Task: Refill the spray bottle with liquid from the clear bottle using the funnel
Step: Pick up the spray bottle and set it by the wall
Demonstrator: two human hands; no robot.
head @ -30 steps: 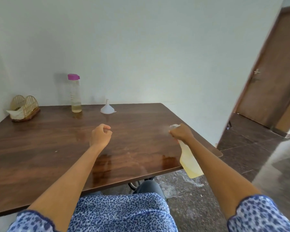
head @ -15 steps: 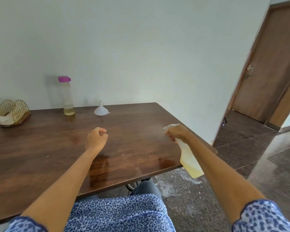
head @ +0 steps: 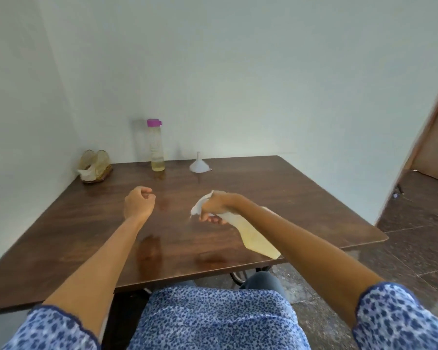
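My right hand [head: 219, 205] grips the neck of a pale yellow spray bottle [head: 253, 236] with a white trigger head, held tilted above the brown table [head: 86, 236], nozzle pointing left. My left hand [head: 139, 204] hovers over the table to the left, fingers curled, holding nothing. A tall clear bottle [head: 157, 147] with a purple cap and a little yellowish liquid stands at the table's far edge. A white funnel [head: 199, 164] sits upside down just right of it.
A wicker holder [head: 95, 165] with white napkins sits at the far left corner against the wall. The table's right edge borders a dark tiled floor [head: 415, 248]. A brown door [head: 435, 137] stands at the far right.
My right hand has brought the spray bottle from beyond the table's right edge to over the table. The view has swung right to left. My left hand stays curled.
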